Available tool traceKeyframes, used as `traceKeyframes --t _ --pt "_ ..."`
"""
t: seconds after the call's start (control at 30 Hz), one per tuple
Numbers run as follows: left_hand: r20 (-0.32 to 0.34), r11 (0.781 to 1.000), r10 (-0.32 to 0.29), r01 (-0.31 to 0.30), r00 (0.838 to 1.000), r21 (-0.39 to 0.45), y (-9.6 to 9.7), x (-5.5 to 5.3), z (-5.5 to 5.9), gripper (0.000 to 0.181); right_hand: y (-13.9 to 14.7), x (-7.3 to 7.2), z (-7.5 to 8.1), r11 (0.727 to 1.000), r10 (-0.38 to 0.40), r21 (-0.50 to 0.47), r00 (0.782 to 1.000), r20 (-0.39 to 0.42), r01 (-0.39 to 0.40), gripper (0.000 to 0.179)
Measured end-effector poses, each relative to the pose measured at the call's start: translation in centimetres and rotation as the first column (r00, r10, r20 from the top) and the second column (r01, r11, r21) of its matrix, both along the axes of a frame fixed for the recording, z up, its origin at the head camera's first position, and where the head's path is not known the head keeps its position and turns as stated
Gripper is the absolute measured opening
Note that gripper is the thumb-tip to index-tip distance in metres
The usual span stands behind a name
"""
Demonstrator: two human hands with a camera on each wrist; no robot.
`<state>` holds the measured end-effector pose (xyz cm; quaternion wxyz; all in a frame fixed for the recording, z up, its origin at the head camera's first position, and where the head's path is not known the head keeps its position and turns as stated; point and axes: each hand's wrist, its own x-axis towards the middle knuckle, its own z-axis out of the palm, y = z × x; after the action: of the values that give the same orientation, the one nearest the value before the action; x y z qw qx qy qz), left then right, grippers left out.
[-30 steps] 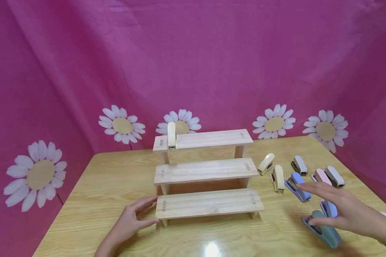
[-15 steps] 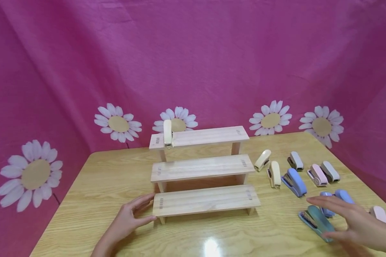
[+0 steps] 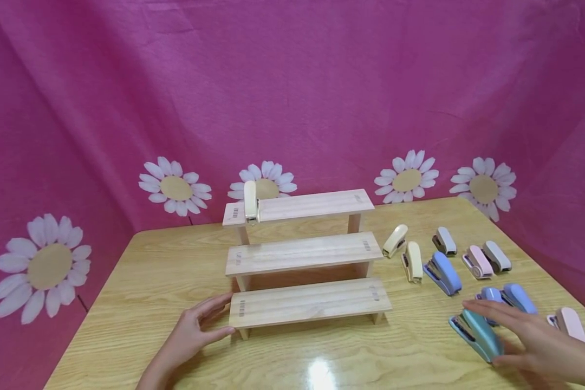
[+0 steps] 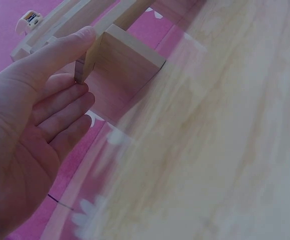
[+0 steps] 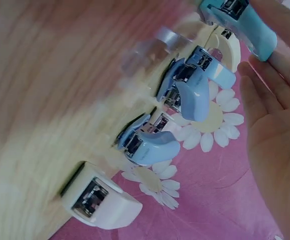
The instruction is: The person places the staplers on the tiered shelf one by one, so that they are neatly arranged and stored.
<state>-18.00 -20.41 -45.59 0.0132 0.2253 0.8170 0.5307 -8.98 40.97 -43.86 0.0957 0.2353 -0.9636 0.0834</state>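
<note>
A three-tier wooden shelf stand (image 3: 307,303) stands mid-table. My left hand (image 3: 190,330) holds the left end of its lowest tier, thumb at the front corner and fingers along the side; the left wrist view shows the thumb (image 4: 69,47) against the board. On the right, my right hand (image 3: 531,336) holds a teal stapler (image 3: 479,333) between thumb and fingers, close over the table. In the right wrist view the teal stapler (image 5: 250,30) lies against the fingertips. A cream stapler (image 3: 251,201) stands on the top tier at its left end.
Two cream staplers (image 3: 412,261) lie right of the stand. Beyond them are blue staplers (image 3: 443,272), grey staplers (image 3: 445,240) and pink staplers (image 3: 479,261); another pink stapler (image 3: 569,323) lies by my right wrist. A pink cloth with daisies (image 3: 292,97) hangs behind the table.
My right hand has come down and closed around the teal stapler, after hovering over it with fingers spread. The left hand keeps its place at the stand; the head view has shifted slightly.
</note>
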Motion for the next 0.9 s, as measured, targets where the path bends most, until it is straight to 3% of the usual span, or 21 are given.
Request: traceKeyframes --t 0.17,0.53,0.77,0.9 --pt "0.022 1.000 0.012 -0.012 1.000 0.001 -0.04 -0.01 -0.03 0.064 -0.08 0.09 -0.19 1.000 0.015 0.008 0.998 -0.056 -0.014 0.094" --pt "0.029 1.000 -0.015 0.015 0.999 0.007 0.07 -0.04 0.15 0.063 -0.15 -0.03 -0.19 0.999 0.037 0.039 0.999 -0.040 -0.036 0.098" --pt "0.041 1.000 0.001 -0.001 0.999 -0.001 0.07 0.11 0.24 0.063 -0.36 -0.05 -0.20 0.996 0.069 0.072 0.990 -0.121 -0.061 0.100" --pt "0.041 1.000 0.007 -0.007 0.999 -0.006 0.10 0.15 0.31 0.063 -0.41 0.00 -0.27 0.994 0.095 0.062 0.988 -0.118 -0.088 0.102"
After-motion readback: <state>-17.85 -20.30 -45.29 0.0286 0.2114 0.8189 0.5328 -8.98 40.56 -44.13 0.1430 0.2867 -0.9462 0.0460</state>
